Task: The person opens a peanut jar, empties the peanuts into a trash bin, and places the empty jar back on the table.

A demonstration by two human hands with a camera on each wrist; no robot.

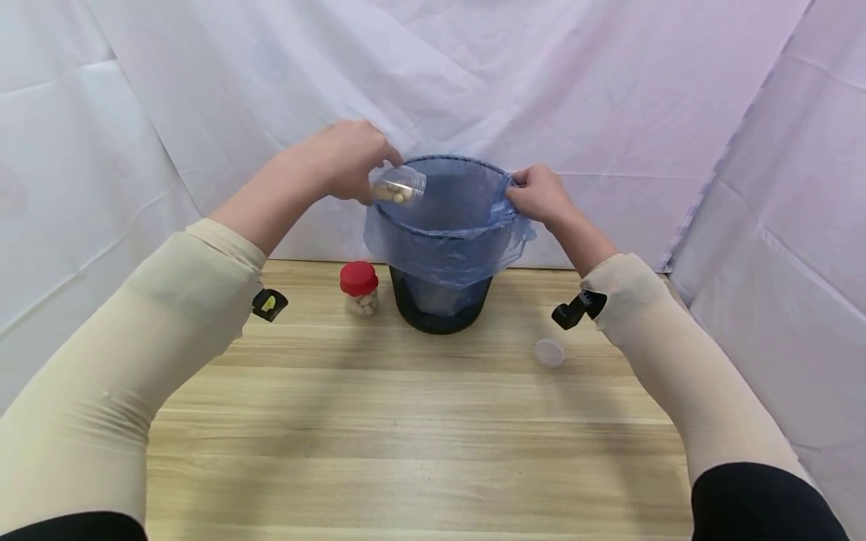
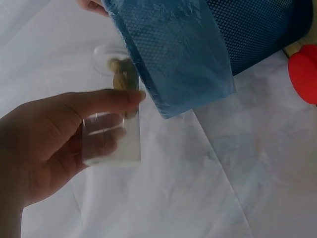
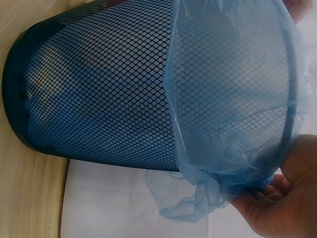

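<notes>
My left hand grips a clear plastic jar, tipped on its side with its mouth at the bin's left rim. Several pale, nut-like pieces lie inside, gathered toward the mouth. A black mesh trash bin stands upright at the back of the table, lined with a blue plastic bag folded over its rim. On the bin's right side my right hand pinches the bag at the rim; in the right wrist view its fingers are curled into the bunched plastic.
Left of the bin stands a second jar with a red lid and pale pieces inside. A translucent round lid lies on the wooden table at the right. White cloth hangs behind and at both sides.
</notes>
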